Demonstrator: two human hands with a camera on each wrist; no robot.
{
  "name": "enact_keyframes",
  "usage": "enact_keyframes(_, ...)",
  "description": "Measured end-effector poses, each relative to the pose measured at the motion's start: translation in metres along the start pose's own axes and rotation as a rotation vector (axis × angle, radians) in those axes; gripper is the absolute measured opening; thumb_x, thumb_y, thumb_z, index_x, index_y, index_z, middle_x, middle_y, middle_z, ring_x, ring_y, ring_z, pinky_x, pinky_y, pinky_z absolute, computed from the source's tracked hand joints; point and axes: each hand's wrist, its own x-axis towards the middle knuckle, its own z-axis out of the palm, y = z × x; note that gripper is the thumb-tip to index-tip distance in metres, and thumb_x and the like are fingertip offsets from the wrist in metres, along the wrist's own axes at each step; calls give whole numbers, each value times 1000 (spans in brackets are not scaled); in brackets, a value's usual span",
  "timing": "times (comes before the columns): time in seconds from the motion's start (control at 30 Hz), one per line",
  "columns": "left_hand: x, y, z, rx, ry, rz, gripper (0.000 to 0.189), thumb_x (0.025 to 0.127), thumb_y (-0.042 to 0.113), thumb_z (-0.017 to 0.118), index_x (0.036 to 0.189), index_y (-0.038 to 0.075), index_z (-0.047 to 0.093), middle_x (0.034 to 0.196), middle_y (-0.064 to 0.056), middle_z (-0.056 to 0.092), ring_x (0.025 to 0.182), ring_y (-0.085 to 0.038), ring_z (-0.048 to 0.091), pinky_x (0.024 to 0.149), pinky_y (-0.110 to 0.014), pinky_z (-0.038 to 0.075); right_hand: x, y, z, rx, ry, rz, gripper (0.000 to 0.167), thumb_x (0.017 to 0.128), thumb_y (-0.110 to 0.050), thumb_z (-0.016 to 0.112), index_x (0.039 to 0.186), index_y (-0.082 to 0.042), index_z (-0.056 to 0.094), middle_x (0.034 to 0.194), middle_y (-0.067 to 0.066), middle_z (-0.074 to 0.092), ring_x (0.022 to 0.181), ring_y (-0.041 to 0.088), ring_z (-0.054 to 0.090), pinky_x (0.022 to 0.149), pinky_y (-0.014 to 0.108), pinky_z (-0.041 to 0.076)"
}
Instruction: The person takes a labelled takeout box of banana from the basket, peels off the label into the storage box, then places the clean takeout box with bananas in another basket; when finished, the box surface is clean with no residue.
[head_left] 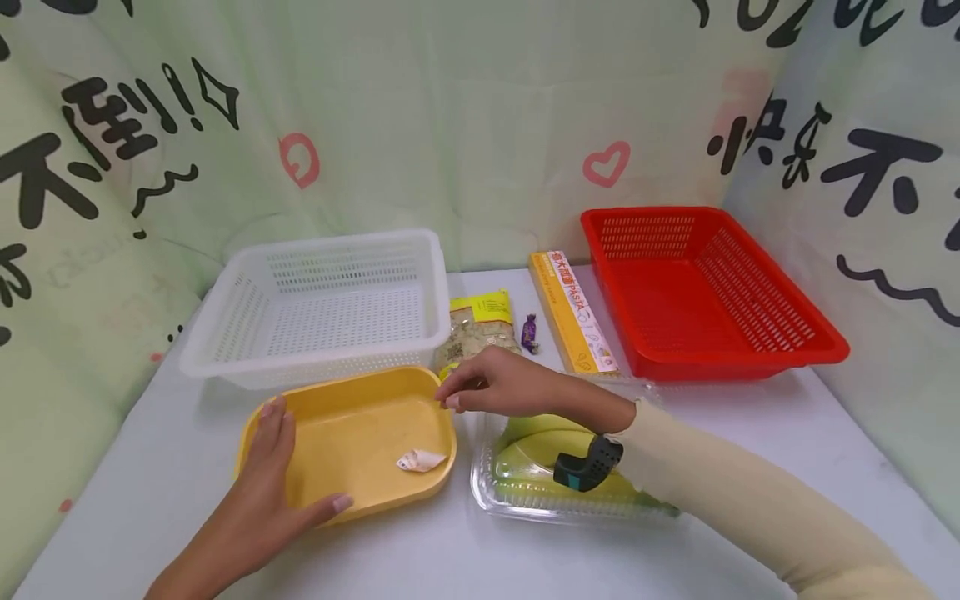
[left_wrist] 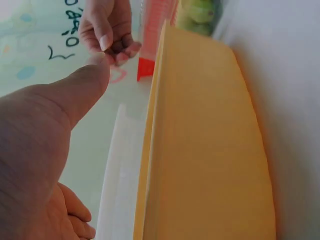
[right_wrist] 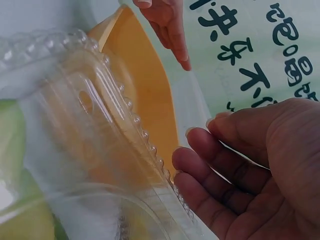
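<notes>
my right hand [head_left: 498,383] could drop from above into the yellow tray [head_left: 345,454], past the small white piece [head_left: 421,460] at its right end; my left hand [head_left: 262,490] bars its left end, the white basket [head_left: 322,358] stands just behind, and the clear box [head_left: 525,504] blocks the right side; between bag [head_left: 483,329] and pasta box [head_left: 573,312] is a narrow lane holding a purple candy [head_left: 529,333]

The long box [head_left: 573,312] is marked "PASTA" on its white strip, at the end of a line of red Chinese characters. The backdrop cloth [head_left: 457,108] carries large black Chinese characters, of which "快乐不" is legible at the right and "不" at the left, plus an exclamation mark and a pink heart outline [head_left: 606,164]. Print on the yellow-topped bag [head_left: 480,329] and the white wrapper [head_left: 421,460] is too small to read.
</notes>
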Motion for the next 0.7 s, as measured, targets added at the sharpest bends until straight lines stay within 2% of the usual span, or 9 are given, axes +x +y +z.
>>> enact_keyframes(0.1,9,14,5,-33,-67,-20,123,75,56,77,151,-11,7,161,-20,-5,146,-33,-6,115,-51,10,-7,0,-2,-5,13,-4,21,95,-11,63,114,-6,72,103,-3,71,92,9,65,81,23,54)
enact_keyframes(0.2,17,28,12,-48,-95,3,123,73,60,76,151,-9,11,161,-18,-2,147,-33,-3,112,-58,16,-16,1,-5,-23,33,-14,22,96,-13,63,115,-6,71,105,-3,71,95,9,65,83,23,53)
enact_keyframes(0.3,24,39,20,-61,-112,38,121,73,60,76,152,-8,14,162,-15,0,147,-32,0,111,-58,19,-27,1,-10,-32,58,-10,23,96,-15,63,115,-7,71,106,-2,71,98,10,65,84,25,53)
enact_keyframes(0.47,35,55,32,-94,-162,78,121,72,60,77,153,-5,15,162,-10,0,147,-29,4,113,-52,19,-44,2,-18,-34,97,53,24,96,-16,63,118,-11,71,106,-5,71,98,10,65,83,26,54)
enact_keyframes(0.57,41,62,38,-113,-186,106,122,71,62,76,153,-3,14,162,-7,-1,147,-25,5,114,-47,18,-53,5,-20,-35,122,59,25,97,-16,62,119,-9,70,108,-3,71,98,11,65,83,26,54)
enact_keyframes(0.7,46,70,46,-131,-206,172,121,72,64,74,154,-2,13,162,-9,-1,147,-24,5,113,-47,18,-64,7,-21,-40,143,46,26,97,-15,61,121,-7,69,110,2,70,100,12,65,83,26,54)
